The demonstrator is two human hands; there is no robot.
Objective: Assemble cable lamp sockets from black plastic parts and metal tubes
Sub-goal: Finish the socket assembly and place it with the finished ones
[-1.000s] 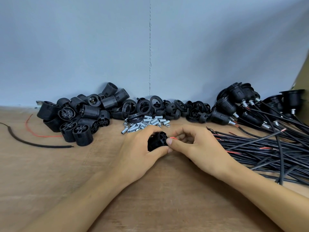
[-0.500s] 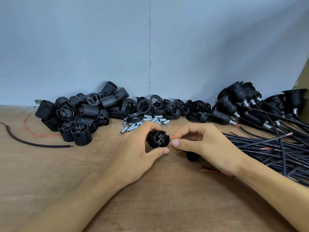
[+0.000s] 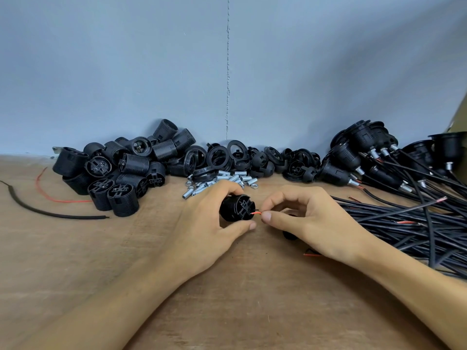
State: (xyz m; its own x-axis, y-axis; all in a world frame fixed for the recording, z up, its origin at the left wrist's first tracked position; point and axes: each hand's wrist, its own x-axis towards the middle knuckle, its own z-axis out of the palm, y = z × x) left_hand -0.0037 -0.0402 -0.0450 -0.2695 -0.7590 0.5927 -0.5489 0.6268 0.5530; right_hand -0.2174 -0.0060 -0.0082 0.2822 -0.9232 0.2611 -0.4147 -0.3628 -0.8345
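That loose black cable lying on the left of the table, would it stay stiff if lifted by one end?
Probably not: the loose black cable lies in a bent curve on the table, so it likely droops. It looks thin, so probably light. Pushed, it would likely bend, not roll.

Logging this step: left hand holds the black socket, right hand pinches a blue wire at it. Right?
Not quite: in the head view the wire is red, not blue. The rest holds: left hand on the black socket, right hand pinching the wire.
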